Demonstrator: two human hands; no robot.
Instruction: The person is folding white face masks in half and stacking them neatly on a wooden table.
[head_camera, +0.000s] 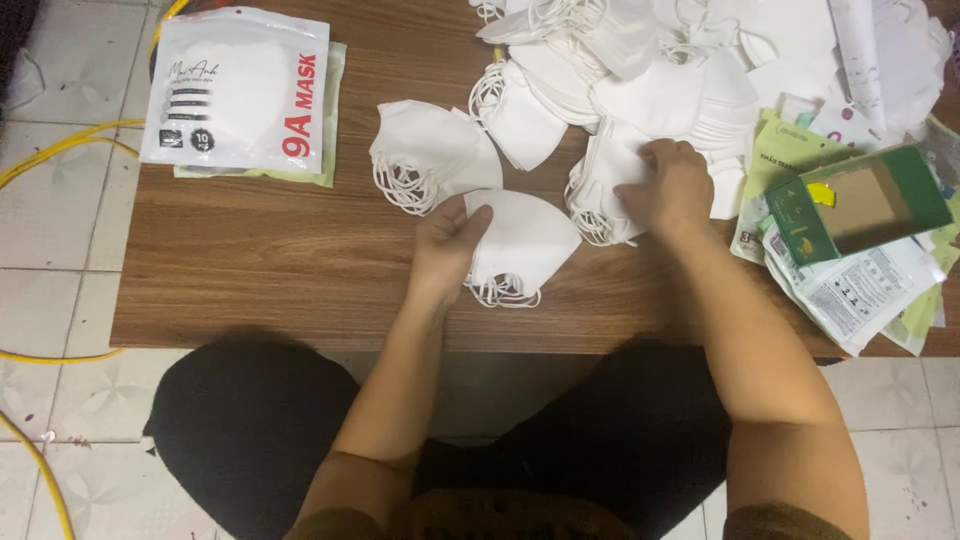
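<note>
My left hand (447, 243) grips the left edge of a small stack of folded white masks (525, 245) lying near the front edge of the wooden table (260, 270). My right hand (672, 185) rests fingers-down on another stack of white masks (600, 185) just to the right, pinching the top one. A third fanned stack of masks (425, 150) lies beyond my left hand, ear loops hanging at its left. A large loose heap of white masks (650, 70) covers the back of the table.
Sealed white mask packets (240, 90) are stacked at the back left. A green cardboard box (870, 200) and several printed wrappers (860, 290) lie at the right edge. Yellow cable (40, 160) runs over the tiled floor on the left.
</note>
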